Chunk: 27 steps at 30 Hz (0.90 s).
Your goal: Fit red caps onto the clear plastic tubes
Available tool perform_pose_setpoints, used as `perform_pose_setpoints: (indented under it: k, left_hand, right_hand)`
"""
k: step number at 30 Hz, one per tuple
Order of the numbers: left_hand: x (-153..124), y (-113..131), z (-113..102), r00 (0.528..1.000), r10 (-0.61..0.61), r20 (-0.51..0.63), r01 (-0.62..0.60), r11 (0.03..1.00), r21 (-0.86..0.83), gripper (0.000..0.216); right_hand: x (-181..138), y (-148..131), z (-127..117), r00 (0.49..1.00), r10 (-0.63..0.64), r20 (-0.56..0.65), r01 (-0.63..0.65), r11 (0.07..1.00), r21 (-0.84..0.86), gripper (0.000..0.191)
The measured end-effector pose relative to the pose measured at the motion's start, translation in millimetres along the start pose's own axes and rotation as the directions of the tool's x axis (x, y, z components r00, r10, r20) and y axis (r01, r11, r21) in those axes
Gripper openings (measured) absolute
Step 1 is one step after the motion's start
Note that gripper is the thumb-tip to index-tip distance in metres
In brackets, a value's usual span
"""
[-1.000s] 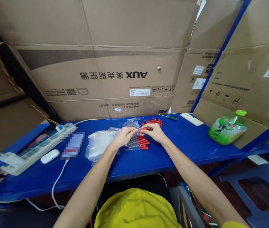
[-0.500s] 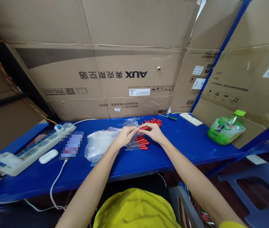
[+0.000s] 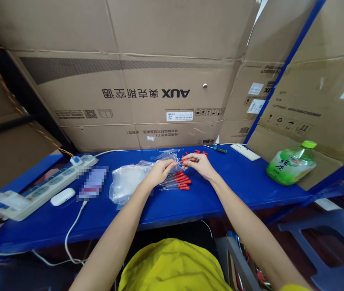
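Note:
Between my hands is a dropper with a red rubber bulb (image 3: 183, 161). My left hand (image 3: 160, 171) pinches its thin glass tube, which the fingers mostly hide. The bulb is in the fingertips of my right hand (image 3: 201, 165). Just below, droppers with red bulbs (image 3: 184, 182) lie side by side on the blue table, tubes to the left. Bare glass tubes (image 3: 166, 155) are piled behind my left hand. Loose red bulbs (image 3: 204, 153) lie behind my right hand, partly covered by it. Clear plastic bags (image 3: 128, 182) rest beside my left forearm.
On the left are a power strip (image 3: 50, 185), a white earphone case (image 3: 63, 197) and a blurred phone (image 3: 93, 182) on a cable. A screwdriver (image 3: 219, 149), a white phone-shaped object (image 3: 245, 152) and a green bottle (image 3: 291, 165) stand or lie right. Cardboard (image 3: 147, 32) walls the back.
My right hand has shifted slightly right and its fingers have spread a little from my left hand, showing more of the red bulb between them. The view has tilted slightly.

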<state>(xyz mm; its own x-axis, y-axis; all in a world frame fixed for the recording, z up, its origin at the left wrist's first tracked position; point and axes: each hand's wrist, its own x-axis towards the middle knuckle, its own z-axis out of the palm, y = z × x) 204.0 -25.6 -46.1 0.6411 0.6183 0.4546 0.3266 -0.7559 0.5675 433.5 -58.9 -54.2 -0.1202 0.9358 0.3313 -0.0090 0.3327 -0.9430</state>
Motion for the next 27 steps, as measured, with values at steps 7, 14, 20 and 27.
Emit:
perform_pose_setpoints:
  k: [7,14,20,27]
  left_hand:
    - [-1.2,2.5,-1.6,1.000,0.020,0.011,-0.019,0.999,-0.037,0.044]
    - [-1.3,4.0,-1.8,1.000,0.017,0.019,-0.016,0.999,-0.045,0.044]
    - [-1.5,3.3,-1.9,0.999,0.020,0.029,-0.019,0.998,-0.053,0.044]
    - [-1.2,2.6,-2.5,0.999,0.026,0.020,-0.024,0.997,-0.073,0.044]
  right_hand:
    - [-1.8,3.3,1.9,1.000,0.023,-0.020,-0.022,1.000,0.020,0.038]
    - [-2.4,5.6,2.2,1.000,0.007,-0.021,-0.008,1.000,-0.007,0.038]
    - [-2.5,7.0,3.8,1.000,0.012,-0.021,-0.013,1.000,-0.017,0.038]
    - [-3.1,6.2,6.5,0.999,0.017,-0.029,-0.017,1.000,0.004,0.040]
